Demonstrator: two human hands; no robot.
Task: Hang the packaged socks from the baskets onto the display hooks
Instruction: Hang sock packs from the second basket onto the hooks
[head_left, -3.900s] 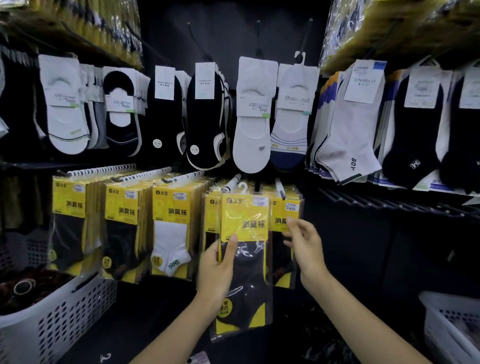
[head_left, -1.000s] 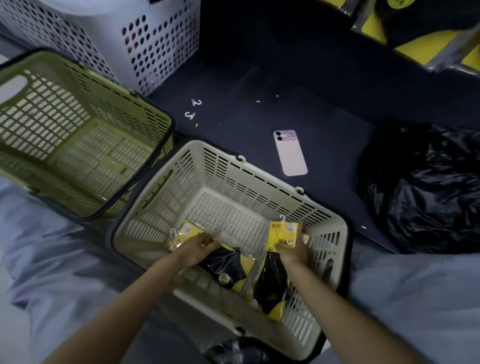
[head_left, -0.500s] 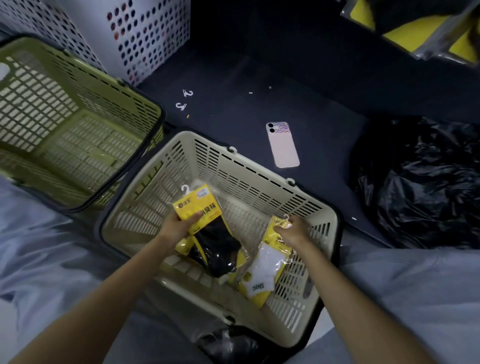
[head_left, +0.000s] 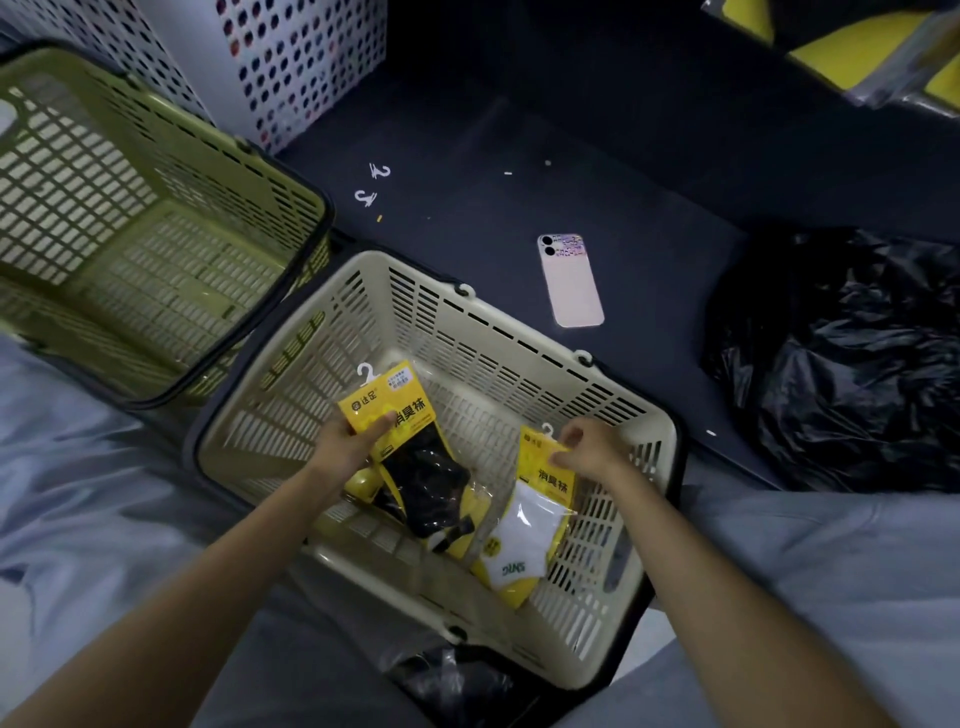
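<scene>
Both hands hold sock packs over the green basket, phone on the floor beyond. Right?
Not quite: the head view shows the left hand and right hand holding sock packs over the cream basket, not the green basket beside it. The phone is on the floor beyond.

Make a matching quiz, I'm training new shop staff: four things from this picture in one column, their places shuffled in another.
Things: 1 black sock pack; 2 white sock pack; 3 phone; 4 black bag.
Places: A floor beyond the cream basket; B in the left hand; C floor right of the basket; D pinched by the right hand.
Pairs: 1-B; 2-D; 3-A; 4-C.
</scene>
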